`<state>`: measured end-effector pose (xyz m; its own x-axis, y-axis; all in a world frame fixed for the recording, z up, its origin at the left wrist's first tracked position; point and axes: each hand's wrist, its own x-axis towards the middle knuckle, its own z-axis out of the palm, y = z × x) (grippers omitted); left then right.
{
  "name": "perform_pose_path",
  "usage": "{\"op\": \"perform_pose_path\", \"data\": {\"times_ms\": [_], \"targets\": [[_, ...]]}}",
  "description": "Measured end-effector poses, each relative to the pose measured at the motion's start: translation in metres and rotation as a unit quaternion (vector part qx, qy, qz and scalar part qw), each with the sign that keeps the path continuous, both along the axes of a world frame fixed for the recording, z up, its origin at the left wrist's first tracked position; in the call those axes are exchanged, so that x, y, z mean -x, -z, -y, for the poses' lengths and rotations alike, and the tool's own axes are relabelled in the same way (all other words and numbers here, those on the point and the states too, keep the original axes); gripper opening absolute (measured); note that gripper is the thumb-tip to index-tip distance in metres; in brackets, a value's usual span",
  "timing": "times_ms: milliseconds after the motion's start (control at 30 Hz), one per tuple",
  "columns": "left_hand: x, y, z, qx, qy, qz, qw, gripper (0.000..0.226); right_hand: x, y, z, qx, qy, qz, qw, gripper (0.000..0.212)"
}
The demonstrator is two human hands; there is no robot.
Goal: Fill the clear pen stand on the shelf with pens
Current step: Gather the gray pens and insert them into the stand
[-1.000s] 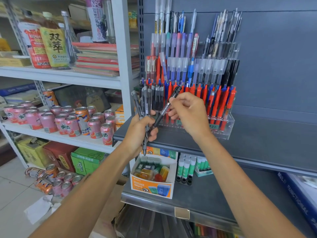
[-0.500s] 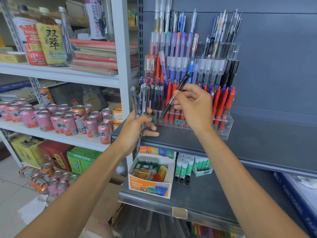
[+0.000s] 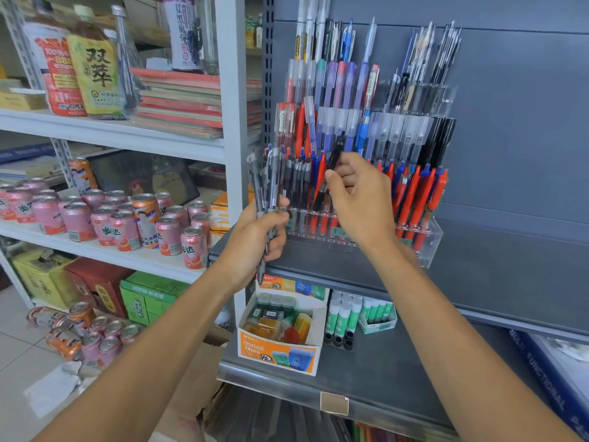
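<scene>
The right hand sat square in front of the clear tiered acrylic pen stand and blotted out the middle of its front row, so the slot behind it could not be told. The stand stood on the grey metal shelf, and its tallest pens were cut off by the top of the frame. That right hand was raised with the wrist bent, thumb and fingers pinching a single black pen near its middle. The pen was tilted, top leaning right, lower end down among the orange and blue barrels of the front rows (touching a slot or not, too fine to make out). The left hand, just left of the stand, had its fingers curled tight round a bundle of dark grey pens, held upright with tips poking out below the fist. How many was hard to count. It was tight on that side: a white upright post stood just beside the bundle, with pink drink cans beyond it. Right of the stand, grey shelf surface ran on toward the frame's edge, and a narrow gap separated the two hands.
</scene>
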<state>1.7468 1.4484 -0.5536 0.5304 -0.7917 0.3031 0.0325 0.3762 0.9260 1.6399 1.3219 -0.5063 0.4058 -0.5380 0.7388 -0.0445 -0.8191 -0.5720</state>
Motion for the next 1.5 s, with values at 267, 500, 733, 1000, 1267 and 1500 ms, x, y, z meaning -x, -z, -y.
{"op": "perform_pose_path", "data": {"times_ms": [267, 500, 733, 1000, 1267, 1500], "targets": [[0.005, 0.002, 0.002, -0.012, -0.015, 0.005, 1.000, 0.019, -0.003, -0.004, -0.015, 0.069, 0.143, -0.075, 0.984, 0.015], [0.001, 0.002, 0.002, -0.008, -0.012, 0.003, 1.000, 0.025, -0.005, 0.010, -0.016, -0.007, 0.125, -0.137, 0.983, 0.012], [-0.001, 0.003, 0.002, -0.004, -0.019, -0.003, 1.000, 0.032, -0.002, 0.014, -0.017, -0.037, 0.119, -0.141, 0.982, 0.010], [0.004, 0.002, 0.002, -0.011, -0.027, -0.017, 0.999, 0.026, 0.010, 0.017, -0.017, -0.045, 0.070, -0.096, 0.992, 0.013], [0.007, 0.002, 0.004, 0.003, 0.010, -0.047, 0.999, 0.027, 0.011, 0.036, -0.018, -0.058, -0.047, -0.047, 0.996, 0.014], [0.014, -0.003, 0.001, -0.034, 0.059, 0.004, 0.998, 0.010, 0.011, 0.021, -0.029, -0.106, -0.198, -0.073, 0.972, 0.015]]}}
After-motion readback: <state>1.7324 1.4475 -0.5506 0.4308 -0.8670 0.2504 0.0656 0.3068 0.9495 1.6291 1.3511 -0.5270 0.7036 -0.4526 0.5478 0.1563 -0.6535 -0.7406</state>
